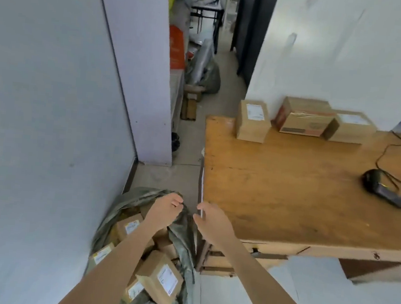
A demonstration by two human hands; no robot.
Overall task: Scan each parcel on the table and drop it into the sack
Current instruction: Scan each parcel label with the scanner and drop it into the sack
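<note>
Both hands at the sack mouth, by the table corner.
I see the left hand (165, 209) with fingers curled at the rim of the sack (187, 238); I cannot tell whether it grips the cloth. The right hand (212, 223) hangs spread and empty just at its 3 o'clock. The sack, at 7 o'clock, holds labelled boxes (161, 279). On the table (287, 196), three parcels (304, 117) sit at 2 o'clock along the wall, and a corded scanner (385, 189) at 3. A cluttered corridor runs off at 12.
</note>
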